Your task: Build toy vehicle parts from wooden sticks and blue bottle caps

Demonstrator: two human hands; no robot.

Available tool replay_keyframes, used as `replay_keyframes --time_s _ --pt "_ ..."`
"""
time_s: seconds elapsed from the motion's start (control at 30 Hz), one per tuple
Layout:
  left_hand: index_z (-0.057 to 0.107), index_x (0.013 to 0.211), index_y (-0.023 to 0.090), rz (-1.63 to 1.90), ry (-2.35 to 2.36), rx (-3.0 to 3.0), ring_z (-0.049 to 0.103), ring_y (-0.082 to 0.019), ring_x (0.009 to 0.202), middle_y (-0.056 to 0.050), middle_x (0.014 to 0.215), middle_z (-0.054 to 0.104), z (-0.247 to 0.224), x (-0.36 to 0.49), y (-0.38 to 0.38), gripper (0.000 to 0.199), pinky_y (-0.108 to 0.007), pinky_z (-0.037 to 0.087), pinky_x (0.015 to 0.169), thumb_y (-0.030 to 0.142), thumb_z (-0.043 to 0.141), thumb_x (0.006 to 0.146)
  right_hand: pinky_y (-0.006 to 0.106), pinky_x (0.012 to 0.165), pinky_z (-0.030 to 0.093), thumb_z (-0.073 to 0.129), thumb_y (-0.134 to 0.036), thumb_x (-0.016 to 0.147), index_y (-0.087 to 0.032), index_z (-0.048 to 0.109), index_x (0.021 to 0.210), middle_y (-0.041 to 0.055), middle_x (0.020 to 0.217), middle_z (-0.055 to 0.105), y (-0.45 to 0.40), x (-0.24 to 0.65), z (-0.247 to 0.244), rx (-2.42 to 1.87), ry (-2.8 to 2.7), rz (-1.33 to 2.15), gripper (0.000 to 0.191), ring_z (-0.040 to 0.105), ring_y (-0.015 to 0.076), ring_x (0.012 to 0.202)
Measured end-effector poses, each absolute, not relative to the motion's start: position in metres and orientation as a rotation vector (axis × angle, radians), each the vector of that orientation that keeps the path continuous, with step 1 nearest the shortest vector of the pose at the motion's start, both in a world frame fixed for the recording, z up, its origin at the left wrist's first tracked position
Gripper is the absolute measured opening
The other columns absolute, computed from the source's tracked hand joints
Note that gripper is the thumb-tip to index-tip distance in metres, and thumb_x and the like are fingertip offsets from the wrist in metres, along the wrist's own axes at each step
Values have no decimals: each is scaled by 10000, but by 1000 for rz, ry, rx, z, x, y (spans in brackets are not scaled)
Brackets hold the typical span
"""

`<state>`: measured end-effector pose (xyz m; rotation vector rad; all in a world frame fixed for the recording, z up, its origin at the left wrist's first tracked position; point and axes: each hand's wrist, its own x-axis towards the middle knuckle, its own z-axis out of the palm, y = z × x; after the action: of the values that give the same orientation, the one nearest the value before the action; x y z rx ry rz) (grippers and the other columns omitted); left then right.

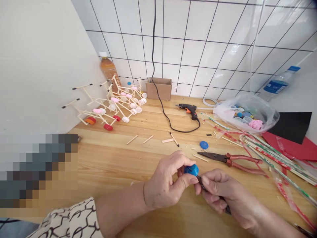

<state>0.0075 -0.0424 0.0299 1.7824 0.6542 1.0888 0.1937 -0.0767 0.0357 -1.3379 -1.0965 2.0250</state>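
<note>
Pinching a blue bottle cap (pixel 191 169) between thumb and fingers, the left hand (pixel 170 180) is holding it up over the near part of the wooden table (pixel 106 165), while the right hand (pixel 220 188) is gripping a dark-handled tool (pixel 202 183), its thin end meeting the cap's near side; whether the tip is piercing the cap, one cannot tell. Beyond the hands, a flat blue disc (pixel 204 144) is lying near red-handled pliers (pixel 229 159), and a black glue gun (pixel 189 109) is resting farther back, left of a clear plastic bag (pixel 268 115) containing caps.
</note>
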Motion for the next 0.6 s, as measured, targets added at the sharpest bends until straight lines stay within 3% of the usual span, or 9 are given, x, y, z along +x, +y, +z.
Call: replay_keyframes --time_s 0.07,0.13,0.27,0.43,0.5,0.6 --pt "586 910 140 1079 658 1776 504 -127 650 -34 735 544 31 7 -42 141 -257 441 616 213 571 791 204 393 143 559 -577 768 -155 604 703 -87 477 260 -76 193 36 -1318 -1141 2029 429 165 48 405" --pt "578 892 138 1061 712 1708 511 -122 642 -29 731 553 31 8 -43 139 -251 444 611 217 584 778 206 416 218 504 -557 817 -158 586 674 -70 491 296 -76 191 37 -1359 -1373 1799 431 244 64 428" --pt "554 834 141 995 871 1515 520 -120 639 -22 721 582 32 13 -45 152 -241 445 601 260 607 755 247 593 380 346 -321 941 -157 590 780 19 662 532 -80 185 34 -1390 -2010 921 335 506 136 622" --pt "538 778 151 872 1024 1320 517 -118 613 -7 678 583 31 19 -45 171 -240 432 590 288 628 728 274 505 318 358 -168 915 -142 609 783 46 601 552 -84 184 19 -1347 -2330 -145 285 485 160 517" --pt "533 766 154 861 1039 1311 511 -117 607 -1 665 571 30 19 -45 170 -240 429 587 292 626 729 272 495 312 356 -185 918 -142 612 781 42 588 547 -84 183 18 -1375 -2314 -133 294 476 157 505" --pt "536 774 157 875 1005 1403 508 -120 622 -2 675 565 29 17 -46 148 -237 426 583 283 609 748 249 535 367 320 -274 940 -159 597 742 31 621 558 -82 182 25 -1447 -2164 518 359 503 146 557"
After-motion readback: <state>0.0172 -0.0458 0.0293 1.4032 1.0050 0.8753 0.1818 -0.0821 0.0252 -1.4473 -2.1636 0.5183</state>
